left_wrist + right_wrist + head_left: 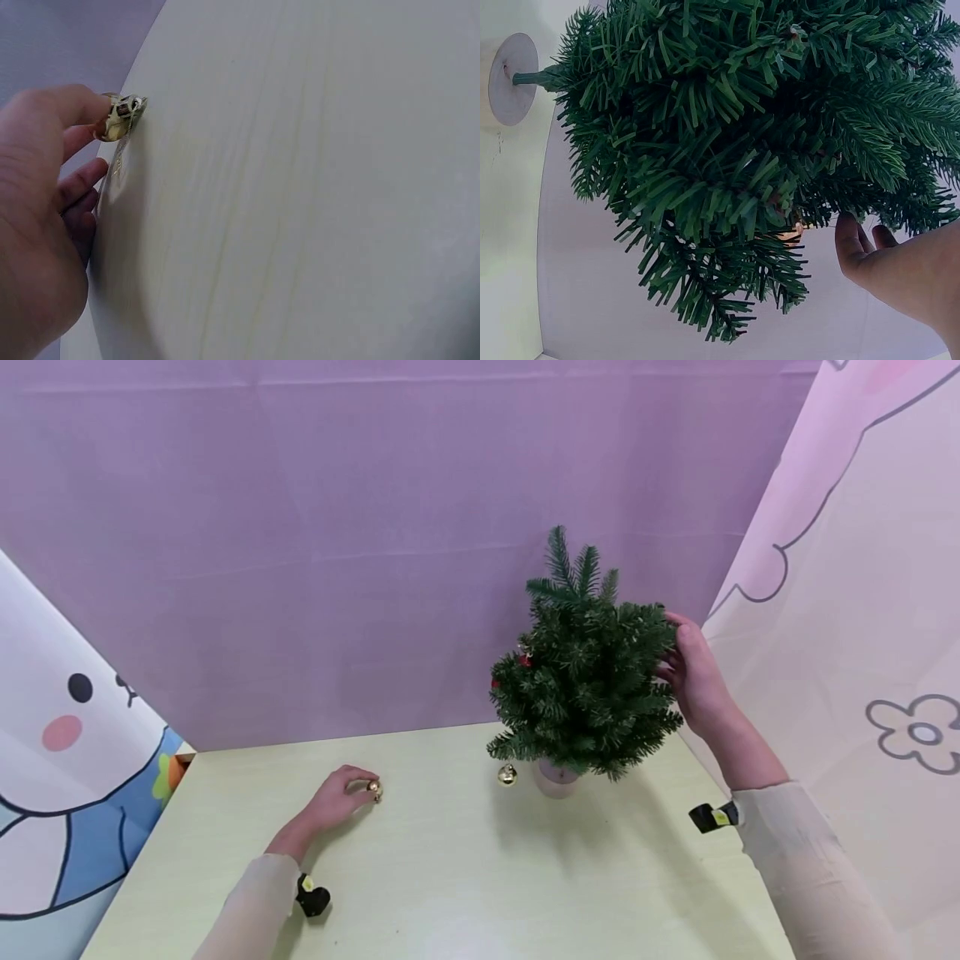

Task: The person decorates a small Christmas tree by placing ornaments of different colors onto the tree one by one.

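Note:
My left hand [337,799] pinches a small gold bauble [375,789] low over the table's left half. In the left wrist view that bauble [118,124] shows its metal cap and a thin cord between thumb and fingers. A small green artificial Christmas tree [585,685] stands on the right on a round pale base [557,781]. My right hand [697,672] is at the tree's right side, its fingertips partly hidden among the needles. Close to those fingers, the right wrist view shows a shiny gold-orange ornament [791,234], mostly covered by branches.
Another gold bauble [507,775] hangs from the tree's lower left branch. Small red ornaments [525,661] show on its left side. The pale wooden table [420,868] meets a purple cloth backdrop [337,568]. Cartoon-printed cloths hang left and right.

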### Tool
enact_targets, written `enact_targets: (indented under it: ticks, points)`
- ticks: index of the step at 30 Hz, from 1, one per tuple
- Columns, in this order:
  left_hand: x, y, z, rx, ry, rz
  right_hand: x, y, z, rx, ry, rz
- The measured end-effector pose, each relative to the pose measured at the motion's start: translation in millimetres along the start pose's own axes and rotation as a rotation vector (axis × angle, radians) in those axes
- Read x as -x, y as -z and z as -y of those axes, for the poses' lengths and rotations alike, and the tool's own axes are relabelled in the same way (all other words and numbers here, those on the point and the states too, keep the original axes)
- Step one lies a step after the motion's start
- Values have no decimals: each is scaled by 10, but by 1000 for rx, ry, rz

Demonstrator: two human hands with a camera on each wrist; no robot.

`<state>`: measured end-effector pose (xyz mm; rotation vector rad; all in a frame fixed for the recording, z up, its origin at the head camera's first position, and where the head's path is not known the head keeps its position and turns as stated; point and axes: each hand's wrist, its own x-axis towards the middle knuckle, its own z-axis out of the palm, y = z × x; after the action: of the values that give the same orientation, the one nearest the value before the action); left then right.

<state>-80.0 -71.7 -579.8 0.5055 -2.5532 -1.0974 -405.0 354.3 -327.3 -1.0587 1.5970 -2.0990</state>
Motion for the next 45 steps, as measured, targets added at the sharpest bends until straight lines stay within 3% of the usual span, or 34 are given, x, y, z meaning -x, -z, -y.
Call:
enact_targets:
  ticks: [6,16,24,30,35,41,45]
  points:
    - [-33,-45,30,-16,7,-15,66,-8,32,-4,17,1]
    - [-75,-67,111,-47,-42,-49,82,1,-114,19,45,3]
    - [-20,-9,166,-17,37,-76,96,-238,-138,4,34,-33]
    - [50,61,124,30,70,-101,122,-331,-114,142,-2,-45]
    - [113,105,125,29,83,-147,192,-361,-145,334,77,-31]
    - [230,80,114,68,107,-191,297,-391,-255,428,141,35]
    - [237,52,18,120,95,-220,364,-431,-264,496,145,61]
